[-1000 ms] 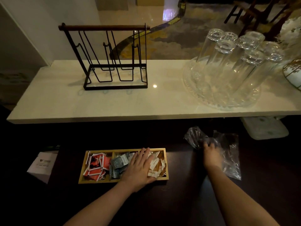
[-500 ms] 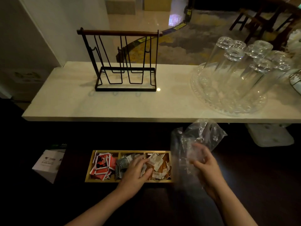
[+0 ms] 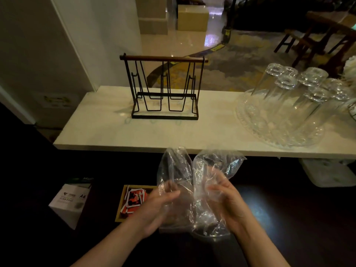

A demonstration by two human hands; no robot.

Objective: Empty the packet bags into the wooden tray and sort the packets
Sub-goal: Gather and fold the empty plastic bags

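A hotel or restaurant service area is suggested: upturned drinking glasses are massed on a glass platter at right, a patterned carpet and polished floor are seen above, and wooden chairs upper right.

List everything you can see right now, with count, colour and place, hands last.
Clear crumpled plastic bags: apparently two, held up over the tray, between both hands.
Wooden compartment tray: one, light wood, on the dark counter, mostly hidden behind the bags.
Red and white packets: a pile, in the tray's left compartment.
White cardboard box: one, left of the tray.
Black wire rack with wooden bar: one, on the white marble shelf.
Upturned clear glasses: several, on a clear glass platter, shelf's right.
Left hand: grips the bags.
Right hand: grips the bags.
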